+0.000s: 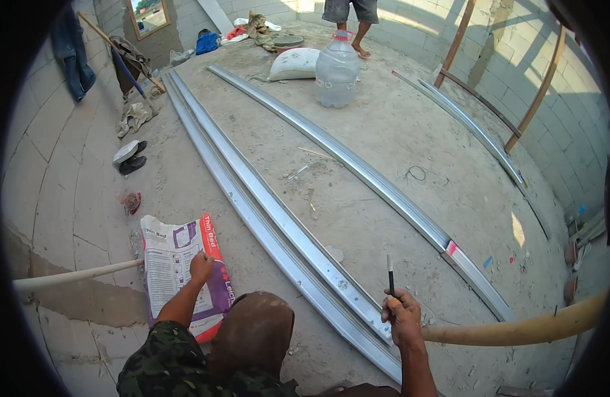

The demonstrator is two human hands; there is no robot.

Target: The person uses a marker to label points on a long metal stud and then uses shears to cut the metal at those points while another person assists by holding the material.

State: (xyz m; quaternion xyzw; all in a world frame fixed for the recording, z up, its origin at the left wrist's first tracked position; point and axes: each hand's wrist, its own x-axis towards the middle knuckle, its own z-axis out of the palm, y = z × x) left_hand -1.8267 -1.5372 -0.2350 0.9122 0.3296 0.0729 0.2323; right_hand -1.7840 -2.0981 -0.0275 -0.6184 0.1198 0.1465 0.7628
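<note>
Right hand [403, 316] grip shut around pen [390, 274]; left hand [201, 266] touches sack [179, 264].

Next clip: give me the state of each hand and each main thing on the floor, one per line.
Left hand: resting on the printed bag, which lies flat.
Right hand: gripping a black pen, tip up.
Metal channels: lying flat, side by side.
Water jug: upright, capped.
White sack: lying down.
</note>
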